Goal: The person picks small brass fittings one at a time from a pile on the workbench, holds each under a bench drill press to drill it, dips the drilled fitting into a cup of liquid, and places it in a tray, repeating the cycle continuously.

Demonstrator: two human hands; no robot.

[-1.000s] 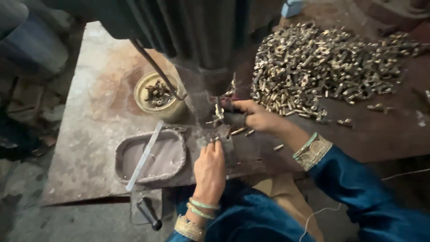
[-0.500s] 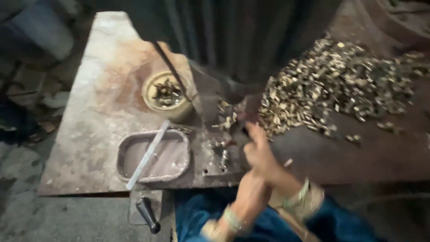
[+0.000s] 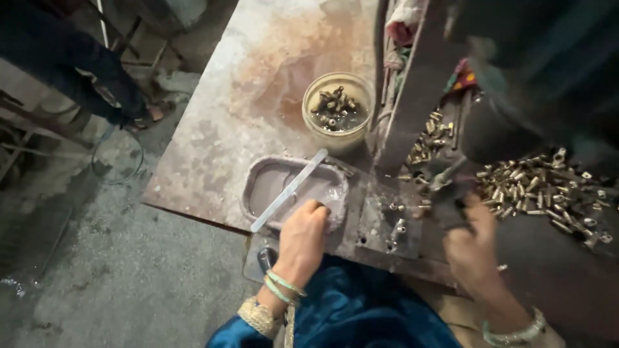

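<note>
Head view, looking down from beside the bench: nearest are blue sleeves and bangled wrists. The left hand point(image 3: 303, 240) is curled loosely, knuckles up, its fingertips resting on the near rim of a shallow oval metal tray point(image 3: 264, 177); whether it pinches anything there I cannot tell. A flat pale metal strip point(image 3: 290, 189) lies slantwise across that tray, just beside the fingers. The right hand point(image 3: 469, 248) is blurred, its fingers bent against a dark part of the machine point(image 3: 445, 193); its grip is too smeared to judge. Between the hands, a few small brass fittings point(image 3: 398, 227) sit on a steel plate point(image 3: 375, 222). Further right spreads a heap of brass pieces point(image 3: 538, 187). Beyond the tray stands a round tub point(image 3: 338, 111) holding more fittings in dark liquid, on the rust-stained tabletop point(image 3: 258, 77).
</note>
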